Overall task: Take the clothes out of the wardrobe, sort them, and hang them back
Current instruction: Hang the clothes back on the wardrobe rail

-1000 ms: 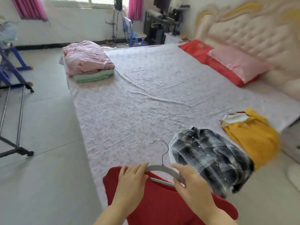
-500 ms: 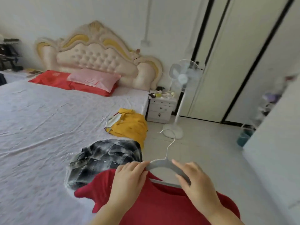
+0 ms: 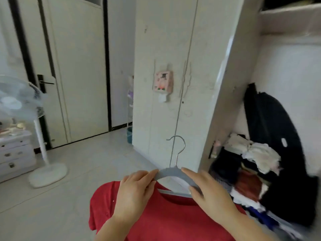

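A red shirt [image 3: 165,216] hangs on a grey hanger [image 3: 172,172] with a metal hook, held low in the middle of the head view. My left hand [image 3: 135,190] grips the hanger's left shoulder together with the shirt. My right hand [image 3: 208,192] grips the hanger's right shoulder. The open wardrobe [image 3: 286,84] stands at the right. A dark garment [image 3: 274,136] hangs inside it above a pile of mixed clothes [image 3: 243,171].
The wardrobe's open door [image 3: 224,94] stands just behind the hanger's hook. A white standing fan [image 3: 26,105] and a white bedside drawer unit [image 3: 13,153] are at the left. White closed doors [image 3: 78,66] fill the far wall. Pale tiled floor lies ahead.
The view has swung from the bed, past the fan, round to the open wardrobe. Both hands keep the same grip on the hanger with the red shirt.
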The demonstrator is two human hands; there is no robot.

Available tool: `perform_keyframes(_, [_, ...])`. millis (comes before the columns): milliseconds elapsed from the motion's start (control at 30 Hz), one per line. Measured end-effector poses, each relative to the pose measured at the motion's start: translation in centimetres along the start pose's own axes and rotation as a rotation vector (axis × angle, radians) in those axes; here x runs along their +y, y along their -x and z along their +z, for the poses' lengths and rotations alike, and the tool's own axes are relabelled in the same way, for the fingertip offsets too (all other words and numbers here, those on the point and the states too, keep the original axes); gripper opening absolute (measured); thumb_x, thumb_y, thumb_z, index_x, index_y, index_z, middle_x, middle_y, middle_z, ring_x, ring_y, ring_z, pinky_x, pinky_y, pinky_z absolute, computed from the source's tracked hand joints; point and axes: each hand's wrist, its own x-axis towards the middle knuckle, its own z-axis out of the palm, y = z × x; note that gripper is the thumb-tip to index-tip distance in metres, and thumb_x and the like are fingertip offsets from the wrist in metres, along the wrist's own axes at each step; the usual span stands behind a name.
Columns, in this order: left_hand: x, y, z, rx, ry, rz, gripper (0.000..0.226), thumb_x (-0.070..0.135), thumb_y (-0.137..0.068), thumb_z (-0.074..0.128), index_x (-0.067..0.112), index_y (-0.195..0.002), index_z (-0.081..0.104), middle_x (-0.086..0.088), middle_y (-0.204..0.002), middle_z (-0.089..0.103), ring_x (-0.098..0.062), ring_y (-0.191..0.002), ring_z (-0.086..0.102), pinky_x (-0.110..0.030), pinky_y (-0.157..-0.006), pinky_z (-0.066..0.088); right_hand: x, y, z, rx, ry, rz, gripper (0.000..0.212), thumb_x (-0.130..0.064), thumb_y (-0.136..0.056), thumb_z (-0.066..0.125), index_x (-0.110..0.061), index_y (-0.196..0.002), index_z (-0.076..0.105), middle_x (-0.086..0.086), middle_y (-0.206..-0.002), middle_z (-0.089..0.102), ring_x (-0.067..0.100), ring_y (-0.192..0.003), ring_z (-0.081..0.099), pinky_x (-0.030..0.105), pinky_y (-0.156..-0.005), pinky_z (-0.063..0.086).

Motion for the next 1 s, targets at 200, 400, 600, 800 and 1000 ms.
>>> perform_keyframes(200, [7.0,-7.5,8.9,-0.104,0.196,0.178,0.035,0.032,-0.083,0.044,0.023,-0.107,0.068,0.011,-0.079,0.065,-0.011,-0.065,0.062,-0.029,-0.058,0.049,9.0,1.7,-5.7,0.016,0.169,0.217,0.063,-0.026,-0.095,0.044,-0.057,-0.133,0.003,-0.019,-0.085,0.034,0.002,-0.064,0.041,0.014,-0.053,0.034])
perform_keyframes(400, [11.9,-14.6,15.2,-0.147,0.351,0.379,0.036,0.033,-0.084,0.043,0.024,-0.109,0.067,0.008,-0.082,0.067,-0.012,-0.067,0.064,-0.031,-0.057,0.051,14.1,2.1,-10.2,0.071,0.346,0.413,0.063,-0.033,-0.092,0.053,-0.052,-0.137,0.014,-0.022,-0.075,0.032,-0.001,-0.059,0.041,0.012,-0.050,0.034])
perform_keyframes(600, [16.7,-21.1,19.6,-0.199,0.550,0.496,0.037,0.034,-0.084,0.044,0.024,-0.111,0.068,0.009,-0.083,0.068,-0.005,-0.070,0.061,-0.025,-0.059,0.053,17.0,1.5,-14.3,0.153,0.458,0.596,0.060,-0.027,-0.083,0.068,-0.042,-0.134,0.042,-0.026,-0.068,0.027,-0.008,-0.050,0.031,0.007,-0.044,0.022])
perform_keyframes(800, [21.8,-26.0,23.4,-0.241,0.656,0.548,0.036,0.028,-0.081,0.054,0.021,-0.113,0.067,0.005,-0.089,0.070,-0.014,-0.080,0.065,-0.027,-0.070,0.050,21.5,0.8,-18.1,0.261,0.588,0.627,0.052,-0.033,-0.092,0.053,-0.049,-0.136,0.032,-0.024,-0.075,0.035,0.005,-0.067,0.042,0.011,-0.056,0.033])
perform_keyframes(1000, [27.0,-31.5,28.3,-0.218,0.693,0.586,0.032,0.018,-0.085,0.064,0.022,-0.117,0.065,0.005,-0.091,0.067,-0.014,-0.081,0.062,-0.023,-0.072,0.044,28.0,-0.8,-22.0,0.297,0.636,0.646,0.050,-0.036,-0.093,0.048,-0.051,-0.137,0.029,-0.017,-0.080,0.038,0.005,-0.081,0.048,0.022,-0.066,0.040])
